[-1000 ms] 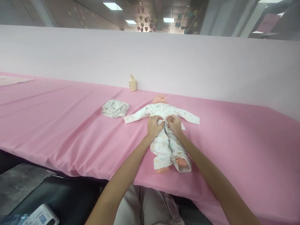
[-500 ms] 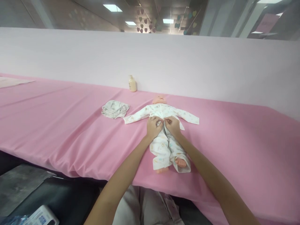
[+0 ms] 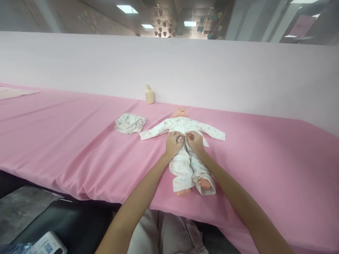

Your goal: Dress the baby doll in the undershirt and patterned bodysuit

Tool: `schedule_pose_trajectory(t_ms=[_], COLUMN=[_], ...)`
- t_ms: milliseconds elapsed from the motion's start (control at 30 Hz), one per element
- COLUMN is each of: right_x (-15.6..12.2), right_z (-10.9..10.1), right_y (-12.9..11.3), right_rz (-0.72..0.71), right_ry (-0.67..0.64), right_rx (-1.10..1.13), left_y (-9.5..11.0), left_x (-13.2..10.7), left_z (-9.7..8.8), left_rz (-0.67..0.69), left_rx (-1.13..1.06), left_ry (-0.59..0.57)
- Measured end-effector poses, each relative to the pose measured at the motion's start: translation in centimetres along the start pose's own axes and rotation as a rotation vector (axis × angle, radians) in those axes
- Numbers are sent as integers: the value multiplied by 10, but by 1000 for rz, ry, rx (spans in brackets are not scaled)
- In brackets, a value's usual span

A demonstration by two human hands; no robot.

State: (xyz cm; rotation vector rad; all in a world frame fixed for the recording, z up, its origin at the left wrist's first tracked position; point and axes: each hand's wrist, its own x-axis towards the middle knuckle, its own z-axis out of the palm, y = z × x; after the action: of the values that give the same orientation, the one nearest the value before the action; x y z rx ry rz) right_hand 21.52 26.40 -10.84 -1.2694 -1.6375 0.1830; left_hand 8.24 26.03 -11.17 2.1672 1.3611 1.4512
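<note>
A baby doll (image 3: pixel 180 112) lies on its back with its head toward the wall. It wears a white patterned baby top (image 3: pixel 182 123), sleeves spread to both sides, and matching baby trousers (image 3: pixel 181 169); bare feet show at the cuffs. At the doll's waist, my left hand (image 3: pixel 174 144) and my right hand (image 3: pixel 195 141) are side by side, fingers pinched near the middle. Both seem to grip fabric at the waist, where top and trousers meet. Which garment's edge is between the fingertips is too small to tell.
Left of the doll lies a crumpled pale cloth (image 3: pixel 130 123). A cream pump bottle (image 3: pixel 149 95) stands against the white wall (image 3: pixel 79 63). Pink sheeting (image 3: pixel 87 151) covers the table, with folds on the left. A black chair (image 3: pixel 71 222) stands below the near edge.
</note>
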Motion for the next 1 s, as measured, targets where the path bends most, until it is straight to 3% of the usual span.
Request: schedule_pose_trajectory(t_ms=[1000], right_x=[-3], right_z=[1], right_y=[-2], right_rz=[126], right_ry=[-29], right_rx=[172], left_y=[-2], left_x=[0], left_z=[1], left_rz=[0], left_rx=[-18], left_ry=[1])
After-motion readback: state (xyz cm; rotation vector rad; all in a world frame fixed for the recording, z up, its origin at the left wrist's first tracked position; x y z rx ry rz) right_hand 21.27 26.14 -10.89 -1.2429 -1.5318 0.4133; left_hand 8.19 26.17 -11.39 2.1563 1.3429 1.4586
